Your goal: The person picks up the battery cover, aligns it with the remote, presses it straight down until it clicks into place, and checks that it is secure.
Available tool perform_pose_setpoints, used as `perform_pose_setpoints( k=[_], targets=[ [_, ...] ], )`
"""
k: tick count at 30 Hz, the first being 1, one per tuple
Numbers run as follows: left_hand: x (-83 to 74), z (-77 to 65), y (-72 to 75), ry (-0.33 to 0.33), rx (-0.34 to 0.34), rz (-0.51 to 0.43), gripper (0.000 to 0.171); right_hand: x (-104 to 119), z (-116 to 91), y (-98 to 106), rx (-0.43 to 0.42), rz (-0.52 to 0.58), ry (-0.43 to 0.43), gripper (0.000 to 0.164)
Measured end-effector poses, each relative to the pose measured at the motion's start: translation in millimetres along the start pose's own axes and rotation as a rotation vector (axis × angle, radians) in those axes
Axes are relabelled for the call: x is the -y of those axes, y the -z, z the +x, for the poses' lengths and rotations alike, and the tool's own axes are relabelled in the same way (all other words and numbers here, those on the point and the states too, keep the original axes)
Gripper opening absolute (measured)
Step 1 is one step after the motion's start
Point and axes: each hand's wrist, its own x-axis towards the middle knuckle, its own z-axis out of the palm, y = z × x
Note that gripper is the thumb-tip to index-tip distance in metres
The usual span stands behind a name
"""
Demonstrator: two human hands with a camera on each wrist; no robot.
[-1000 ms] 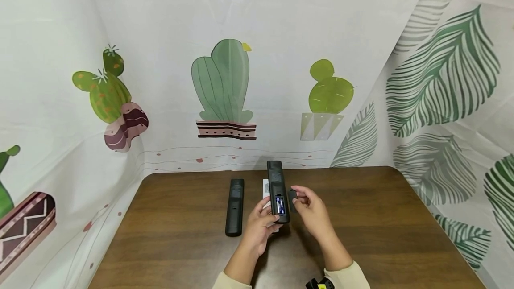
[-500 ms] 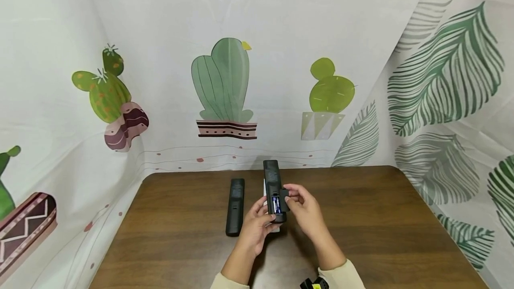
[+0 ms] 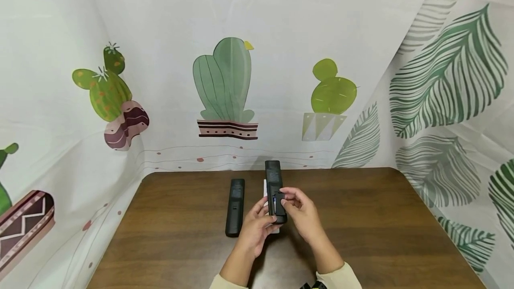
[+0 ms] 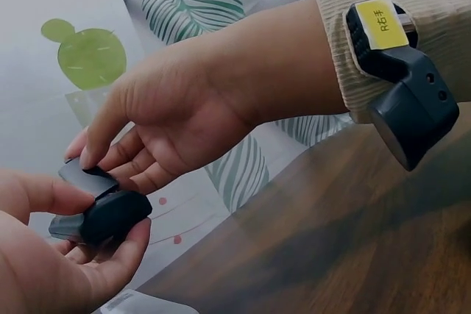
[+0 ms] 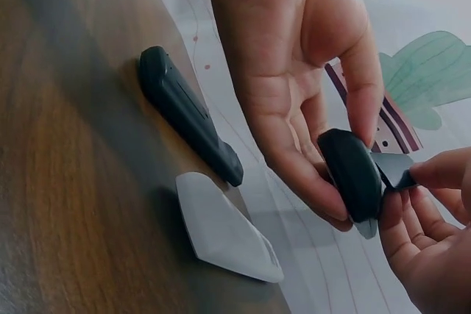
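Note:
My left hand (image 3: 255, 229) grips a black remote control (image 3: 274, 177) by its lower end, back side up, above the table. Between thumb and forefinger, my right hand (image 3: 306, 217) pinches a small black battery cover (image 5: 398, 169). The cover lies over the right part of the open battery compartment, and a strip of a blue battery (image 3: 275, 203) shows at its left. In the right wrist view the cover stands slanted against the remote's back. The left wrist view shows both hands close together around the remote's end.
A second black remote (image 3: 235, 208) lies on the brown wooden table (image 3: 172, 226), left of my hands. Under the held remote lies a white remote (image 5: 224, 229), mostly hidden in the head view. A printed cloth (image 3: 281, 57) hangs behind the table.
My right hand has brought the battery cover leftward from beside the remote onto its battery compartment, covering most of the batteries. The held remote has shifted slightly left.

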Motion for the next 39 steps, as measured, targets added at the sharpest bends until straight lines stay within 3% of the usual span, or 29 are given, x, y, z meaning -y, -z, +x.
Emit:
perform_pose_setpoints(
  k=[25, 39],
  targets=[
    [-0.2, -0.8, -0.8, 0.025, 0.014, -0.007, 0.078, -3.9, 1.2, -2.8, 0.019, 0.018, -0.011, 0.025],
    [-0.4, -1.2, -0.8, 0.033, -0.004, -0.007, 0.076, -8.9, 2.5, -3.3, 0.010, -0.038, 0.014, 0.026]
  ],
)
